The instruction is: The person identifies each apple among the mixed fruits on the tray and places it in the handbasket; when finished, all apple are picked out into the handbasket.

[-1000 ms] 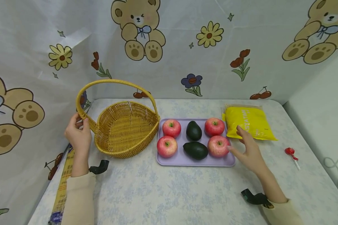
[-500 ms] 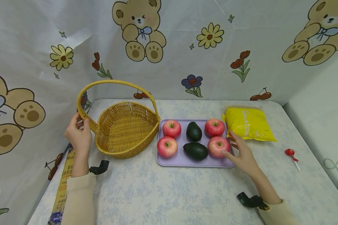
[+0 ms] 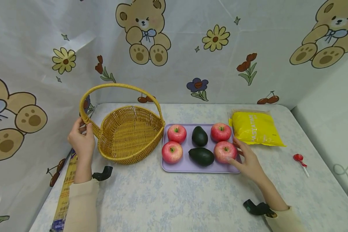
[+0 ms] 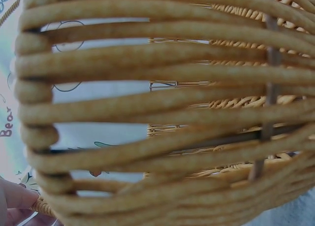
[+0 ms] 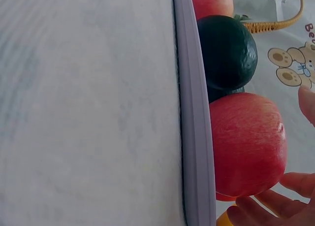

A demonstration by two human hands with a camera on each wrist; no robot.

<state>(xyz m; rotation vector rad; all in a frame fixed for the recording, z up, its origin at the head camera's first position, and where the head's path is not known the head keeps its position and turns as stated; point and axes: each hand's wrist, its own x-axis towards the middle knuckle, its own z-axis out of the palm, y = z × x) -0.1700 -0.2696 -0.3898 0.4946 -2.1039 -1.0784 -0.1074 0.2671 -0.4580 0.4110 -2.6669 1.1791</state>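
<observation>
A yellow wicker basket with a tall arched handle stands on the left. My left hand grips the lower left end of that handle; in the left wrist view, basket weave fills most of the picture. A lilac tray beside the basket bears several red apples and two dark green avocados. Around the front right apple my right hand spreads its thumb and fingers. The right wrist view shows the fingers close to this apple, the thumb apart from it.
A yellow pasta bag lies behind the right hand. Further right is a red lollipop. A long spaghetti packet lies along the left edge, partly under the left arm. A bear-print cloth hangs behind the table.
My right hand has moved left and slightly down to the front right apple, its fingers coming around the fruit. The left hand keeps its grip on the basket handle.
</observation>
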